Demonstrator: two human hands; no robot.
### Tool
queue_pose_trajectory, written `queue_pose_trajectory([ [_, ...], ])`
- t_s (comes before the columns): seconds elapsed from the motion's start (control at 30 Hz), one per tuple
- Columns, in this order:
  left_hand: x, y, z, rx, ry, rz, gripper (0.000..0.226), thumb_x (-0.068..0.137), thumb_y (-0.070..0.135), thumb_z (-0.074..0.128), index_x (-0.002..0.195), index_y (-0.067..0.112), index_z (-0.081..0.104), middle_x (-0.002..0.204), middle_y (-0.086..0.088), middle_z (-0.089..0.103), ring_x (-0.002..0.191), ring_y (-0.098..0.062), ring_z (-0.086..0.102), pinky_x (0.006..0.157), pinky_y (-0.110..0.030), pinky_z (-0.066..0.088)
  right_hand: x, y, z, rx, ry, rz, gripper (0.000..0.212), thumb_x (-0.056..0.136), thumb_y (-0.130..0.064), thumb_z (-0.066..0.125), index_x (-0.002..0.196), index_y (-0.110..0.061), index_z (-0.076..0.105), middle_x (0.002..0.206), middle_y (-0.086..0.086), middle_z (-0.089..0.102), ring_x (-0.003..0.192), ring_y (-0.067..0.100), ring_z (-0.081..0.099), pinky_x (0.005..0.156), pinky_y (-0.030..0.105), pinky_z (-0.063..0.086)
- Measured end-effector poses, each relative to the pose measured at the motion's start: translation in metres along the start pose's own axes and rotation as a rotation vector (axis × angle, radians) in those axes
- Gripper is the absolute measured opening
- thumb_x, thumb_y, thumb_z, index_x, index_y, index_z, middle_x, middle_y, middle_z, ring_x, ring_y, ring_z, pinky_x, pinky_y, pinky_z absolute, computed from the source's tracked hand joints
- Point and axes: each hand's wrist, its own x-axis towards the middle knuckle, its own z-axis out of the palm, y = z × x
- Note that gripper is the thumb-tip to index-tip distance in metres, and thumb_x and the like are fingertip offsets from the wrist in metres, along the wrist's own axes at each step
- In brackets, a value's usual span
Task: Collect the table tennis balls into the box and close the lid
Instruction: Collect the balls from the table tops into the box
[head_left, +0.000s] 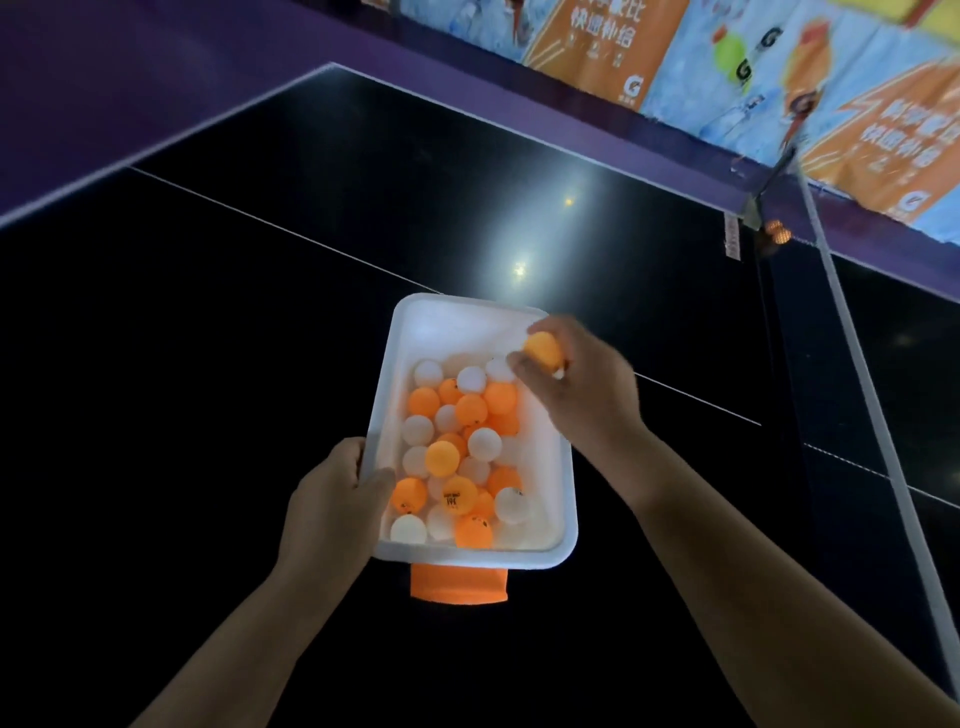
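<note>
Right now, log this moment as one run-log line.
left hand: grips white box rim | right hand: holds orange ball over box | box: open, holds white and orange balls

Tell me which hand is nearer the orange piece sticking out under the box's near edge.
Left. The left hand grips the box's left rim, just beside the orange piece; the right hand holds an orange ball over the far corner.

open white box (457, 332), rounded corners, no lid on. orange and white balls (441, 457) heaped in its near half. one orange ball (543, 351) over the far right rim.
</note>
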Motion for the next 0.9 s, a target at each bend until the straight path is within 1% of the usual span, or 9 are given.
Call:
queue_pose_trajectory([
  [0.07,-0.013,-0.021,-0.041,0.014,0.054,-0.009,0.011,0.091,0.022,0.054,0.092,0.032,0.050,0.075,0.008,0.059,0.066,-0.007,0.058,0.054,-0.025,0.047,-0.014,-0.052,0.013,-0.048,-0.111,-0.105,0.050,0.076,-0.058,0.055,0.119,-0.033,0.051,0.099,-0.013,0.057,0.080,0.008,0.051,0.071,0.026,0.040],
  [0.17,-0.032,-0.060,-0.116,-0.006,0.143,-0.057,0.013,0.091,0.026,0.054,0.095,0.034,0.045,0.076,0.011,0.055,0.068,-0.006,0.056,0.058,-0.029,0.051,-0.045,-0.130,0.036,-0.040,-0.093,-0.135,0.039,0.081,-0.042,0.061,0.117,-0.029,0.055,0.111,-0.011,0.056,0.083,0.010,0.054,0.073,0.025,0.040],
  [0.3,-0.062,-0.122,-0.249,-0.081,0.211,-0.058,0.007,0.092,0.021,0.053,0.097,0.025,0.051,0.081,0.008,0.057,0.072,-0.010,0.057,0.057,-0.029,0.047,-0.105,-0.246,0.085,-0.023,-0.073,-0.145,0.028,0.080,-0.024,0.062,0.108,-0.027,0.060,0.104,-0.014,0.049,0.067,0.004,0.050,0.067,0.024,0.045],
  [0.37,-0.079,-0.152,-0.318,-0.122,0.232,-0.078,0.006,0.094,0.020,0.052,0.096,0.025,0.051,0.081,0.005,0.058,0.071,-0.010,0.058,0.054,-0.026,0.045,-0.131,-0.302,0.120,-0.007,-0.134,-0.189,0.028,0.082,-0.023,0.062,0.110,-0.026,0.060,0.102,-0.016,0.045,0.068,-0.001,0.050,0.061,0.013,0.037],
  [0.43,-0.094,-0.181,-0.384,-0.098,0.291,-0.116,0.006,0.093,0.020,0.051,0.089,0.024,0.051,0.078,0.002,0.059,0.066,-0.013,0.057,0.051,-0.025,0.043,-0.152,-0.361,0.159,0.022,-0.205,-0.243,0.028,0.085,-0.022,0.061,0.113,-0.024,0.059,0.105,-0.016,0.044,0.071,-0.004,0.050,0.060,0.007,0.032],
  [0.57,-0.118,-0.236,-0.498,-0.036,0.426,-0.204,0.008,0.090,0.018,0.050,0.082,0.019,0.052,0.074,-0.002,0.058,0.062,-0.016,0.052,0.050,-0.027,0.039,-0.181,-0.480,0.230,0.104,-0.356,-0.348,0.032,0.085,-0.022,0.059,0.116,-0.024,0.057,0.111,-0.015,0.043,0.071,-0.005,0.049,0.065,0.017,0.037],
  [0.63,-0.126,-0.260,-0.543,-0.031,0.497,-0.251,0.010,0.090,0.017,0.051,0.080,0.019,0.051,0.073,-0.001,0.057,0.060,-0.015,0.049,0.049,-0.026,0.037,-0.191,-0.531,0.262,0.115,-0.423,-0.417,0.033,0.085,-0.023,0.058,0.118,-0.025,0.055,0.117,-0.014,0.043,0.070,-0.004,0.048,0.063,0.017,0.037],
  [0.73,-0.128,-0.295,-0.595,-0.054,0.580,-0.311,0.010,0.090,0.016,0.052,0.080,0.016,0.051,0.073,-0.003,0.056,0.059,-0.015,0.048,0.049,-0.027,0.037,-0.197,-0.593,0.307,0.113,-0.497,-0.516,0.035,0.087,-0.022,0.056,0.122,-0.024,0.052,0.123,-0.012,0.040,0.069,-0.003,0.046,0.059,0.009,0.033],
  [0.9,-0.108,-0.341,-0.665,-0.078,0.673,-0.432,0.007,0.090,0.016,0.053,0.084,0.016,0.049,0.073,-0.001,0.055,0.058,-0.013,0.047,0.048,-0.025,0.037,-0.188,-0.678,0.376,0.170,-0.611,-0.582,0.036,0.088,-0.017,0.055,0.123,-0.024,0.053,0.121,-0.010,0.039,0.085,0.000,0.048,0.064,0.006,0.037],
])
